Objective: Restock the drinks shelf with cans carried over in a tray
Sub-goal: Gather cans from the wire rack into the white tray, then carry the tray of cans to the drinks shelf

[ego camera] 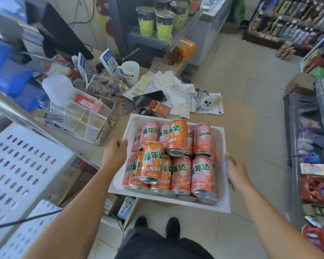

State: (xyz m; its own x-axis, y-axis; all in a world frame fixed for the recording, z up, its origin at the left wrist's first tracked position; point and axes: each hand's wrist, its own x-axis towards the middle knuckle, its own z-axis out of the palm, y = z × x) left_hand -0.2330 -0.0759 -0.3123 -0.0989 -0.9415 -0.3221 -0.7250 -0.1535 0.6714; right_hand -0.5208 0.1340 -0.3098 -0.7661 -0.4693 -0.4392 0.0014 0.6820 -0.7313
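A white foam tray [222, 200] sits in front of me, half over the edge of a wooden counter [234, 109]. It holds several pink and orange drink cans lying on their sides; an orange can [151, 162] lies on top at the left, and a pink can [202, 176] lies at the right. My left hand [113, 153] grips the tray's left rim with the thumb over the edge. My right hand [237, 171] grips the right rim. The fingers of both hands are hidden under the tray.
The counter behind the tray is cluttered: a phone [149, 99], a red box [159, 108], white cloth [173, 90], a mug [129, 71], a clear organiser [86, 118]. Shelves of goods [314, 165] line the right. Tiled floor [251, 68] runs ahead between them.
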